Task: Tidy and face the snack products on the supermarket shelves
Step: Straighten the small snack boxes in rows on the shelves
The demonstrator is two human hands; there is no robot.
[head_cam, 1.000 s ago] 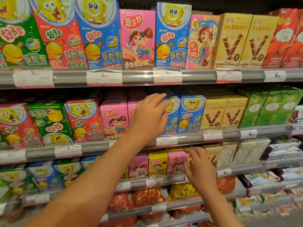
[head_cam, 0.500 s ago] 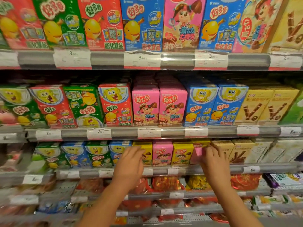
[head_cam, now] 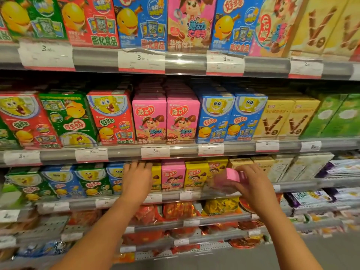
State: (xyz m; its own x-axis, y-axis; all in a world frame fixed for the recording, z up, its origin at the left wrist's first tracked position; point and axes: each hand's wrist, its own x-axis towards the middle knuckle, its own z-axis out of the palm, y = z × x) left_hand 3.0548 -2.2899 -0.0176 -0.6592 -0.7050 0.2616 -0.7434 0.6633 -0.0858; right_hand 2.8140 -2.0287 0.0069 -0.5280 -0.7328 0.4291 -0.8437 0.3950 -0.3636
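The right hand [head_cam: 251, 184] grasped a small pink snack box [head_cam: 232, 174] in its fingers just before the third shelf [head_cam: 194, 195]; left hand [head_cam: 136, 180], fingers released, reached into that shelf's yellow box [head_cam: 156, 178] row

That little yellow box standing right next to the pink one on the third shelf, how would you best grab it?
Probably by its two narrow side edges near the top, coming straight in from the front. The yellow box stands upright, face out, packed between the pink box and another yellow one, so only its front and top show; tipping the top forward first should expose the sides.
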